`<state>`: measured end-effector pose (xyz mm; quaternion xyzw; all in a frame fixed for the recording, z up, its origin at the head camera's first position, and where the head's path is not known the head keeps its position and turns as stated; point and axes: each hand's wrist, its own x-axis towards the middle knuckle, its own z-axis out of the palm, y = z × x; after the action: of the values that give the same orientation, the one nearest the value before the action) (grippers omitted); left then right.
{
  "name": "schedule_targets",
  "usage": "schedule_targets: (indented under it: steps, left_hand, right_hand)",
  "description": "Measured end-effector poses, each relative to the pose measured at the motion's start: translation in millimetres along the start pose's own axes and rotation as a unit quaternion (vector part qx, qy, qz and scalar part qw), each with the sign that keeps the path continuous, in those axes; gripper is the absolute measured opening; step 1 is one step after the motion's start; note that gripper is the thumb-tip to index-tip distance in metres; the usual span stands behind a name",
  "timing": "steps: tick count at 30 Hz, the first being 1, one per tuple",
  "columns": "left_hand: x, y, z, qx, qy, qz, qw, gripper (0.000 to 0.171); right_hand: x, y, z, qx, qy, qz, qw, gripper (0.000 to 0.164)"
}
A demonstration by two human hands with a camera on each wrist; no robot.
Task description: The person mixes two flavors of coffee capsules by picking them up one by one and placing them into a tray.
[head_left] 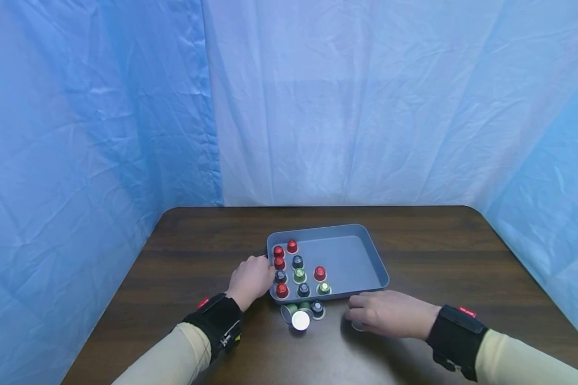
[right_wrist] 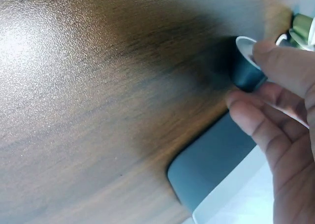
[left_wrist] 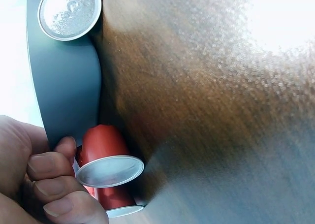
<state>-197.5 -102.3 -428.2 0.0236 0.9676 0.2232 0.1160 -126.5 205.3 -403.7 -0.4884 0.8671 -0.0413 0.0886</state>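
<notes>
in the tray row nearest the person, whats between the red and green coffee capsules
A dark coffee capsule stands between the red capsule and the green capsule, as the head view shows.

No text, brand or number can be read. 1 small red tag (head_left: 203, 302) is sitting on the left black wristband (head_left: 218, 323), and 1 other red tag (head_left: 467, 311) on the right black wristband (head_left: 456, 340); any lettering is being too small.
</notes>
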Motion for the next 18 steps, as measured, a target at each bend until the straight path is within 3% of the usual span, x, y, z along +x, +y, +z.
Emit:
schedule_targets:
  steps: [5,12,18]
  left_hand:
    - [-0.2,0.5,-0.5,-0.001,0.001,0.001,1.0000,0.026]
    - [-0.9,1.1,-1.5,0.001,-0.001,0.001,1.0000,0.027]
    - [-1.4,0.6,-1.1,0.001,-0.002,0.000,1.0000,0.026]
  right_hand:
    - [1,-1,2,0.003,-0.010,0.013,1.000,0.023]
    - [2,-1,8,0.052,-0.009,0.043,0.998,0.025]
    - [4,-3,11,0.037,-0.007,0.048,0.998,0.016]
